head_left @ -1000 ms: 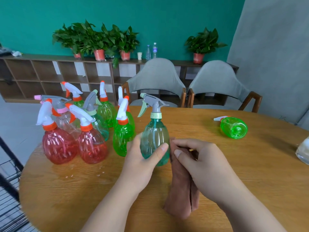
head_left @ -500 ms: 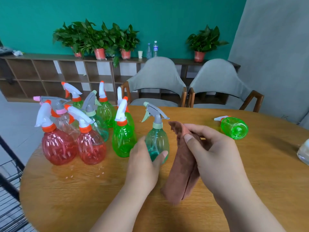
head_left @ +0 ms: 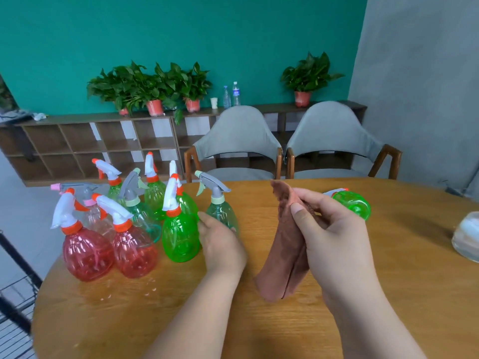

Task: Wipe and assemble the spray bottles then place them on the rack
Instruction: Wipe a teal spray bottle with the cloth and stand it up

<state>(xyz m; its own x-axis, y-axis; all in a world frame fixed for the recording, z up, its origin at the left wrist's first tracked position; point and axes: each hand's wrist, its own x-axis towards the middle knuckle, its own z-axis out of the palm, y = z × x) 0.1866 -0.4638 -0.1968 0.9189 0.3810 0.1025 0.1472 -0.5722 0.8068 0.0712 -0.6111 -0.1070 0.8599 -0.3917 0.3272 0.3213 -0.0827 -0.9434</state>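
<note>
My left hand (head_left: 220, 244) grips the teal clear-plastic spray bottle (head_left: 220, 209), my right hand (head_left: 334, 237) pinches the brown cloth (head_left: 283, 244); bumping could topple the neighbouring green plastic bottle (head_left: 180, 235).

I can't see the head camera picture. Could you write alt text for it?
A person's left hand holds an upright teal spray bottle on a round wooden table while the right hand holds up a brown cloth. Red and green spray bottles stand clustered to the left; one green bottle lies on its side to the right.
</note>
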